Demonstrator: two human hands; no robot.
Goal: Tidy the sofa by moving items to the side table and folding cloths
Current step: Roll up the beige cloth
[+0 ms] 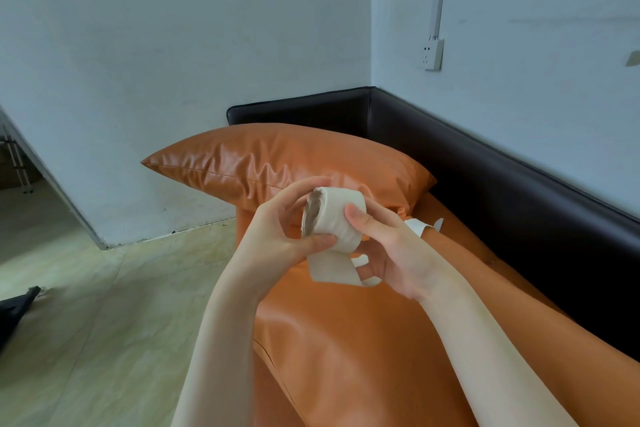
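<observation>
A roll of off-white tissue paper (337, 215) is held up over the orange sofa seat (346, 340). My left hand (277, 229) grips the roll's left end, with the thumb under it and the fingers behind. My right hand (391, 253) holds the roll's right side, its thumb pressed on the front. A loose tail of paper (334, 267) hangs from the roll and loops round my right fingers. A torn scrap of white paper (424, 225) lies on the seat behind my right wrist.
An orange leather cushion (277, 163) leans at the sofa's far end against the black armrest (301, 111). The black backrest (519, 191) runs along the right wall under a socket (431, 54). Tiled floor (104, 305) lies left, with a dark object (14, 312) at the edge.
</observation>
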